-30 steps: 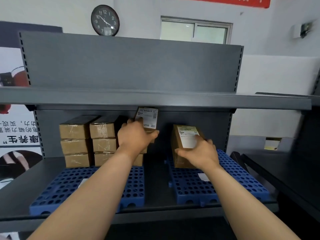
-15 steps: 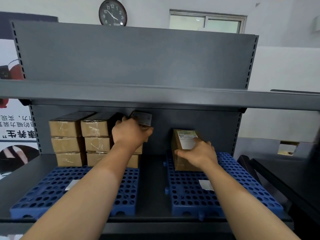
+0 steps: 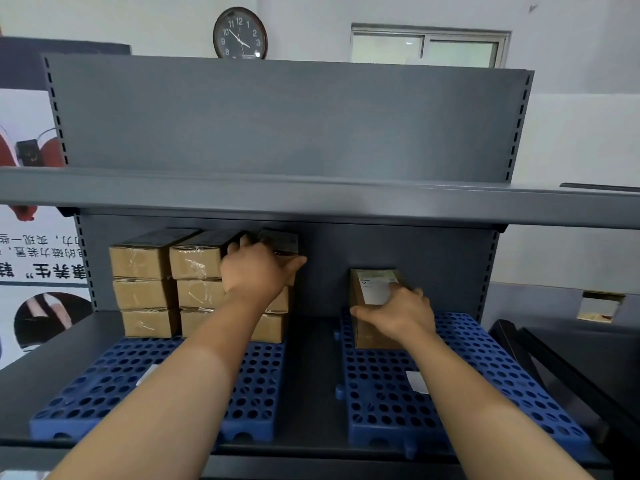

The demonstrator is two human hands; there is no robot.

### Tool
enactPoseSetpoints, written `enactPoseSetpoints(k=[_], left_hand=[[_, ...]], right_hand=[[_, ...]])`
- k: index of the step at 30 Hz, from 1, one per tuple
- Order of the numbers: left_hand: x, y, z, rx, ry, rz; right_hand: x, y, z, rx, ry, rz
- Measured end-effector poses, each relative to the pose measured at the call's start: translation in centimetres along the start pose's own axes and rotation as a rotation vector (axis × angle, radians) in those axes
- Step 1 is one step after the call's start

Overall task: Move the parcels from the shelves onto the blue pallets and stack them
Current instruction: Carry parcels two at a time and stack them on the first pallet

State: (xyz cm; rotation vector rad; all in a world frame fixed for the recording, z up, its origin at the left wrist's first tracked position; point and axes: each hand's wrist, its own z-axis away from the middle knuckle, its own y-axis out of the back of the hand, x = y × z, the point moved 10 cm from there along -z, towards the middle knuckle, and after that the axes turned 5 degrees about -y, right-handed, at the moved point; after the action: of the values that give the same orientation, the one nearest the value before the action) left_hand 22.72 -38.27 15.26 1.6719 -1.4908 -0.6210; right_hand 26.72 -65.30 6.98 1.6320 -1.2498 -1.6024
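- On my feed the left hand (image 3: 258,268) sat just left of centre. Its fingers were curled over a dark-topped parcel (image 3: 280,241) and its thumb was hooked round the right edge, gripping it.
- That parcel was at the top of the third column of the stacked parcels (image 3: 145,296), level with their top row. I could not tell whether it rested on the box beneath or hung just above it.
- The stacked parcels stood three high in columns along the rear of the left blue pallet (image 3: 104,393), with tape glinting on their brown fronts.
- The right hand (image 3: 398,315) was right of centre, holding the upright parcel (image 3: 370,299). Its thumb pressed across the front-left corner and its fingers wrapped over the upper right side, partly covering a white label.
- I saw the upright parcel standing on end at the rear left corner of the right blue pallet (image 3: 485,375), well apart from the stack.
- Both pallets lay side by side on the lower grey shelf (image 3: 308,393) with a gap between them. A white sticker (image 3: 417,381) showed on the right one.
- An upper shelf (image 3: 311,199) crossed the middle of the frame.
- Above it were a wall clock (image 3: 240,33) at top centre and a window (image 3: 429,46) at upper right.
- A poster (image 3: 34,271) filled the left edge.
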Motion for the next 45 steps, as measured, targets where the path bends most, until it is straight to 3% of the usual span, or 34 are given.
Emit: enactPoseSetpoints(k=[12,17,23,29,34,45], left_hand=[[-0.5,-0.7,-0.7,-0.024,-0.139,-0.124],[-0.7,0.0,-0.5,-0.013,-0.218,-0.211],[-1.7,0.1,-0.5,-0.007,-0.328,-0.191],[-2.7,0.5,-0.2,-0.042,-0.366,-0.110],[-2.7,0.6,-0.1,-0.046,-0.407,-0.104],[-3.5,0.2,-0.7,-0.011,-0.430,-0.102]], right_hand=[[-0.6,-0.7,-0.4,-0.014,0.032,0.122],[-2.0,0.1,0.2,0.063,0.107,0.110],[-7.0,0.5,1.6,0.069,0.301,-0.217],[-12.1,-2.0,3.1,-0.156,0.372,-0.550],[-13.9,-3.9,3.5,-0.265,0.370,-0.617],[-15.4,-5.9,3.1,-0.295,0.368,-0.739]])
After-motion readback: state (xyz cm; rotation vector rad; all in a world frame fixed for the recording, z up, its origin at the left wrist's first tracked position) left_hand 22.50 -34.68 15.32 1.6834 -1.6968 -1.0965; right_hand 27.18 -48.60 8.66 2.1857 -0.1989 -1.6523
